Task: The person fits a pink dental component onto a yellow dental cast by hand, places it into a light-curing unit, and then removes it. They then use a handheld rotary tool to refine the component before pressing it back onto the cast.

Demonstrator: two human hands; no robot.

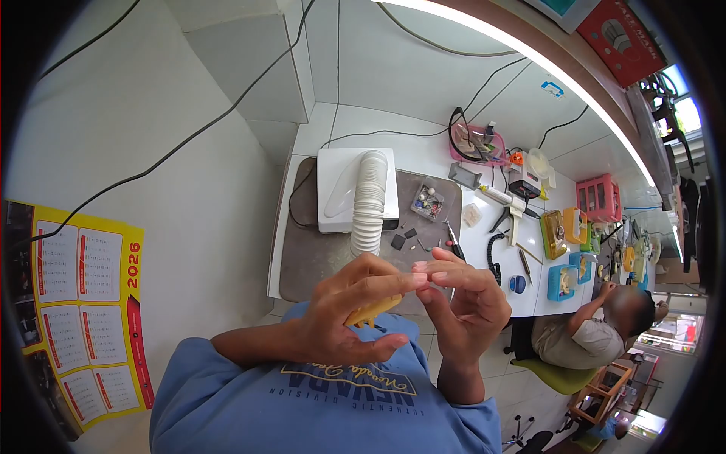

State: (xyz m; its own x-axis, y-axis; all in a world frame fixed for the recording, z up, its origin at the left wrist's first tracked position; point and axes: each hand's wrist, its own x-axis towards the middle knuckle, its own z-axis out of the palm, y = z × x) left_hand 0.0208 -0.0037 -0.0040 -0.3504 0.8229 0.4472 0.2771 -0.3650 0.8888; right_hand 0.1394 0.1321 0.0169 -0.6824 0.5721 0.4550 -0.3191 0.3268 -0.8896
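Observation:
My left hand [352,310] is in front of my chest, its fingers curled around a yellow dental model [372,311] with short prongs on its underside. The palm and fingers cover part of the model. My right hand [465,306] is raised beside it, thumb and fingertips brought together against the left index fingertip. Whether something small is pinched there is too fine to make out. Beyond the hands, a handpiece [454,240] lies at the edge of a grey-brown mat [302,257].
A white extractor unit [336,189] with a ribbed hose [370,197] stands on the mat. A clear box of small bits [429,203], a caulking-type gun [510,204], blue trays [561,282] and a pink basket [484,144] line the bench. A co-worker [582,333] sits at the right.

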